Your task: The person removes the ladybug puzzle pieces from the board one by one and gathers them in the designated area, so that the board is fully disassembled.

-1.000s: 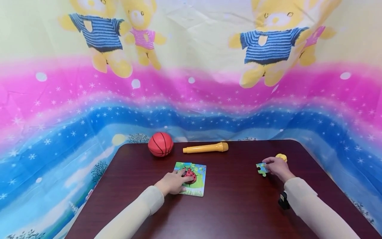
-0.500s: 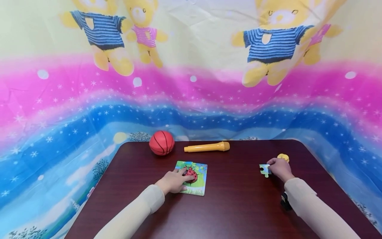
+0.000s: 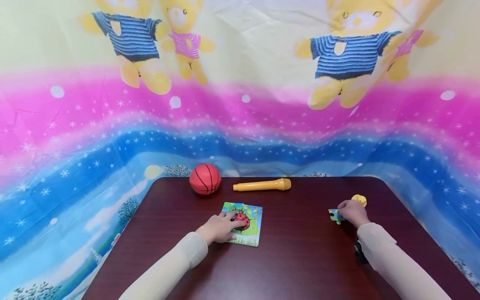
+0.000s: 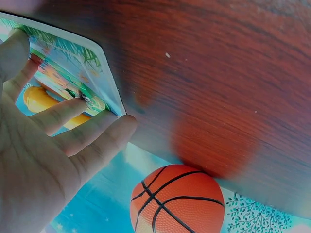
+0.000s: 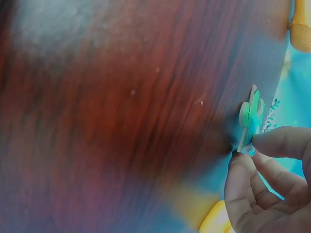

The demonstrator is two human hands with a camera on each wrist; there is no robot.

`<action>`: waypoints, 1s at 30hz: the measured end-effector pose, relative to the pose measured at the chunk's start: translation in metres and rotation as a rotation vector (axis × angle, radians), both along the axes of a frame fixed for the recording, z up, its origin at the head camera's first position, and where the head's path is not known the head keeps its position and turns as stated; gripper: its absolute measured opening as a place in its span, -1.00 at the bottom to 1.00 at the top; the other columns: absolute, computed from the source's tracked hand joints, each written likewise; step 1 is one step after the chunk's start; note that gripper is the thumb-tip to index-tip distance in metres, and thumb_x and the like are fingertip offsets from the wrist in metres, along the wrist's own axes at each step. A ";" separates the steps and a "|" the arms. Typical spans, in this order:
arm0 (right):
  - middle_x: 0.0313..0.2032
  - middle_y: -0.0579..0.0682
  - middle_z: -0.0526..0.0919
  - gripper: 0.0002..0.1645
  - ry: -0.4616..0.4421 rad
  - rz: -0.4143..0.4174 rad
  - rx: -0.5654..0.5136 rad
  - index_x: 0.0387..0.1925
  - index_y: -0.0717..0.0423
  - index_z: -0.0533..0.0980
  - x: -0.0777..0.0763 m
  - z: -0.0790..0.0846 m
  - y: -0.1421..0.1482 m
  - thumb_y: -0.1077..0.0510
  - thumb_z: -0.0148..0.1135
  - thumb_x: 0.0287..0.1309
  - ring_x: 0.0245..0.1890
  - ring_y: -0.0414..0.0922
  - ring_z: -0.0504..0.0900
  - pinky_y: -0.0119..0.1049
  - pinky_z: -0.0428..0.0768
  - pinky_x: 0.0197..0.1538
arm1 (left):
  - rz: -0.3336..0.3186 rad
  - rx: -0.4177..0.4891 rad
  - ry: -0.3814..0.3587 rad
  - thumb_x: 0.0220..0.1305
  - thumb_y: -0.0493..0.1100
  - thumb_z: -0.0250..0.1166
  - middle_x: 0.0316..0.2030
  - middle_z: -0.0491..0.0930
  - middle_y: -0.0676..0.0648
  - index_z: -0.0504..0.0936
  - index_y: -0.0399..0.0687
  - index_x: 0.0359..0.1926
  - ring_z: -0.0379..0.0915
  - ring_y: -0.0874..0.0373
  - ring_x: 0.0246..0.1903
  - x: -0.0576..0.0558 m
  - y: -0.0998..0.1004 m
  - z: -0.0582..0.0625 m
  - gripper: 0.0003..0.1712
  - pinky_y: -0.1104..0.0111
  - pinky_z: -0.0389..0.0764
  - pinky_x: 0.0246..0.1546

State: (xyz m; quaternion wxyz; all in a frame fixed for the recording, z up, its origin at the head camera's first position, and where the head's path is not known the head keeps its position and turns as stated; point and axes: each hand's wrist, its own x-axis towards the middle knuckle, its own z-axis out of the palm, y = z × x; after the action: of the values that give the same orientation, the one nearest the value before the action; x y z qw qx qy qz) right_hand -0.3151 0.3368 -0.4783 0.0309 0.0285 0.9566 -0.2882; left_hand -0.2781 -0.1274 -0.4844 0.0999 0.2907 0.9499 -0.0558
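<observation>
My left hand [image 3: 218, 228] rests with spread fingers on a square jigsaw puzzle [image 3: 252, 237] showing a red ladybug on green. In the left wrist view, the fingers of my left hand [image 4: 53, 145] reach over the puzzle's edge [image 4: 104, 73]. Over at the right side of the table, my right hand [image 3: 353, 212] pinches a blue-green jigsaw piece [image 3: 335, 215] between thumb and fingers. Seen edge-on in the right wrist view, the piece [image 5: 251, 116] sticks out from the fingertips; whether it is a single layer I cannot tell. A small yellow toy [image 3: 360, 199] lies just behind that hand, partly covered.
A red basketball [image 3: 205, 179] sits at the back left of the dark wooden table [image 3: 292, 266]. Beside it lies a yellow toy microphone [image 3: 261, 185] near the back edge. A printed curtain [image 3: 240, 137] hangs behind the table.
My right hand has moved slightly right with the jigsaw piece, which has turned a little. My left hand stays on the puzzle. The whole head view has shifted slightly.
</observation>
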 end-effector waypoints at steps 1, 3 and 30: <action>-0.33 0.21 0.63 -0.75 0.002 0.002 0.004 -0.28 0.40 0.58 0.000 0.000 0.000 0.26 0.12 0.10 -0.39 0.00 0.54 -0.04 0.54 -0.28 | 0.000 0.000 0.000 0.23 0.18 0.21 0.41 0.09 -0.07 0.21 0.57 0.34 0.17 -0.18 0.29 0.000 0.000 0.000 -0.33 0.04 0.49 -0.01; -0.39 0.16 0.62 -0.78 0.009 0.003 0.017 -0.34 0.37 0.59 0.001 0.001 -0.001 0.26 0.10 0.10 -0.43 -0.02 0.53 -0.07 0.54 -0.30 | 0.001 0.002 -0.001 0.23 0.18 0.21 0.41 0.09 -0.08 0.21 0.57 0.34 0.17 -0.19 0.29 0.001 0.001 0.002 -0.33 0.05 0.50 -0.01; -0.32 0.10 0.62 -0.66 0.170 -0.033 0.084 -0.07 0.20 0.55 0.004 0.010 -0.053 0.11 0.00 0.25 -0.53 -0.09 0.50 -0.24 0.42 -0.54 | 0.030 0.044 0.003 0.18 0.20 0.24 0.40 0.14 0.00 0.27 0.47 0.33 0.19 -0.19 0.29 0.002 0.001 0.001 -0.32 0.00 0.47 0.03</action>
State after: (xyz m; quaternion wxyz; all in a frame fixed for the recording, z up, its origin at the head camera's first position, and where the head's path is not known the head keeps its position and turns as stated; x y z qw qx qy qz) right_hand -0.3111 0.2838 -0.4687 -0.0563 0.0209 0.9665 -0.2496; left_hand -0.2765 -0.1265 -0.4838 0.0928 0.2783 0.9554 -0.0336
